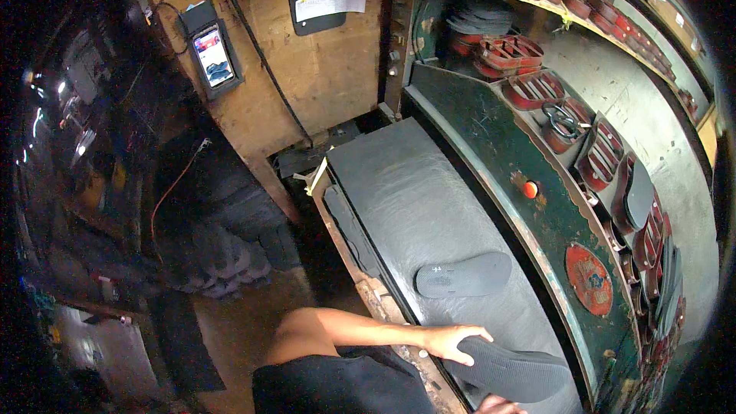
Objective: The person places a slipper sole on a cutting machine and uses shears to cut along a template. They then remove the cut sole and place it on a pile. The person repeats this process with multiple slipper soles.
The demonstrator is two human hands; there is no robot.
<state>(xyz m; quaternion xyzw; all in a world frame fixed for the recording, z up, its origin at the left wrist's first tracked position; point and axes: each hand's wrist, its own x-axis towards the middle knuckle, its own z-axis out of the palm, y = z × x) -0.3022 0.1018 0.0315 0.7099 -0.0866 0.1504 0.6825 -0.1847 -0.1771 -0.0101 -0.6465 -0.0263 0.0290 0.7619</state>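
My left hand (pixel 458 345) grips the rounded left end of a dark ridged rubber sole (pixel 512 374) over the grey worktop. Along the bottom edge of the view my right hand (pixel 498 405) shows only its curled fingertips at the sole's near edge; the rest is out of view. A second grey sole (pixel 471 274) lies flat on the worktop (pixel 399 172), just beyond my left hand.
A dark green machine front (pixel 498 161) with a red button (pixel 530 188) runs along the right, below red sole-shaped cutters (pixel 537 88) and stacked dark sheets. Behind stands a wooden panel (pixel 314 77) with a cable and mounted phone (pixel 215 57). Dark piled material (pixel 230 261) fills the left.
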